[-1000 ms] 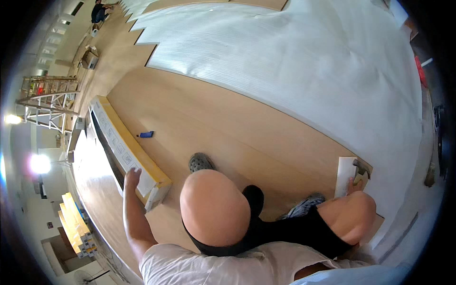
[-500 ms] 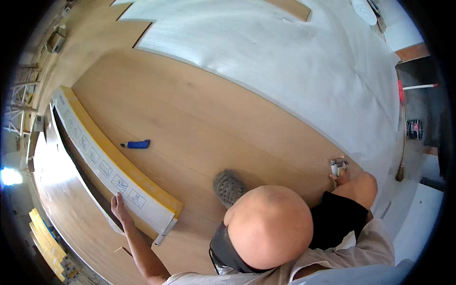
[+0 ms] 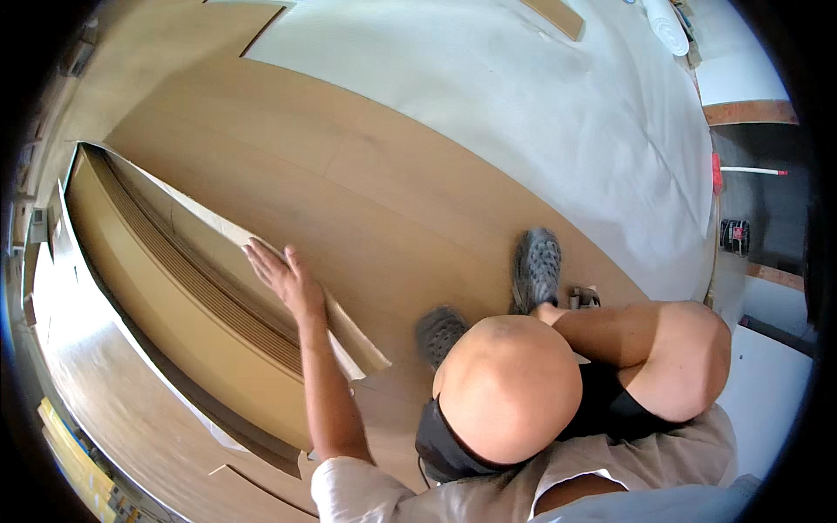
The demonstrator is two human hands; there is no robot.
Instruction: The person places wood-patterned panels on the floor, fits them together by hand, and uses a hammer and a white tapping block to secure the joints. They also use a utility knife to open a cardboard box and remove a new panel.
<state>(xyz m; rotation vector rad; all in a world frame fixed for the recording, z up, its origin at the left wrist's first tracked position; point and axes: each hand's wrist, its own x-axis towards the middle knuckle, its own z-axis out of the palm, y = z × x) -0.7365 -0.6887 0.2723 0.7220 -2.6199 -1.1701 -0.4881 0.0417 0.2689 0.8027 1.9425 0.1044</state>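
Note:
My left hand (image 3: 288,281) lies with its fingers stretched out on the folded-back cardboard flap (image 3: 359,347) of a long, narrow carton. The carton stands open, with a stack of tan floor planks (image 3: 166,279) inside, their grooved edges showing on the side nearest my hand. My right hand is not in view; my bent right leg is on that side. Beyond this leg, beside my right clog (image 3: 538,266), a small grey and dark object (image 3: 584,298) shows in part. Its kind cannot be made out.
Laid wood-look flooring (image 3: 384,183) runs beneath the carton and my feet. Silvery underlay (image 3: 558,131) covers the far right, with a loose plank (image 3: 558,16) on it. A white roll (image 3: 667,26) lies at the back. Left of the carton is a wide pale-brown surface (image 3: 113,349).
The carton's printed top has swung open toward the right under my left hand, uncovering the planks. The blue utility knife is no longer visible. My right clog has come into view.

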